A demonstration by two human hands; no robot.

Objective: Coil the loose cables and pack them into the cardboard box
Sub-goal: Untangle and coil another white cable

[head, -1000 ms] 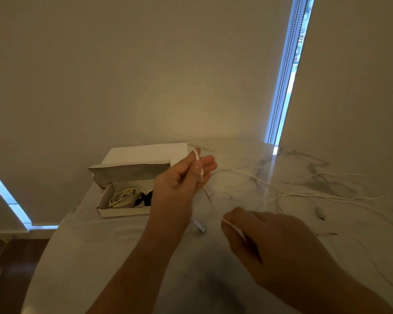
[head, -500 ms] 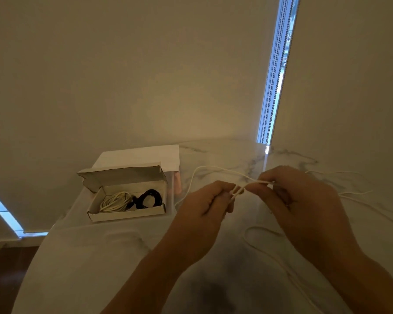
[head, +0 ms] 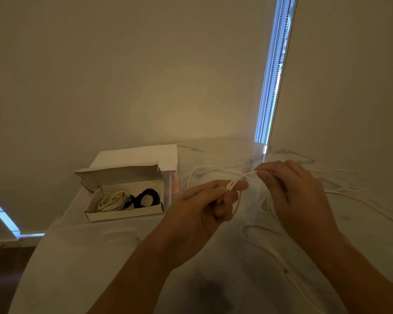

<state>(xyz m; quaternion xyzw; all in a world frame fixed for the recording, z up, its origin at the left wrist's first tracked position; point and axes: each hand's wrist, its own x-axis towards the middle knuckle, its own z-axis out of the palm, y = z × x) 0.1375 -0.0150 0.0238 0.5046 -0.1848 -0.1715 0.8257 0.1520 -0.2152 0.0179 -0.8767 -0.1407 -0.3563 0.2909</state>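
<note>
A marble tabletop point(head: 123, 257) filled the lower view, meeting beige blinds point(head: 145, 75) behind. At its left stood the open cardboard box point(head: 123, 213), holding a coiled white cable point(head: 114, 200) beside a coiled black cable point(head: 146, 198). Over the middle, the left hand point(head: 204, 207) pinched doubled strands of a loose white cable point(head: 197, 173) between thumb and curled fingers point(head: 225, 207). The right hand point(head: 293, 196) pinched the same cable just beside it, the rest trailing across the tabletop to the right.
</note>
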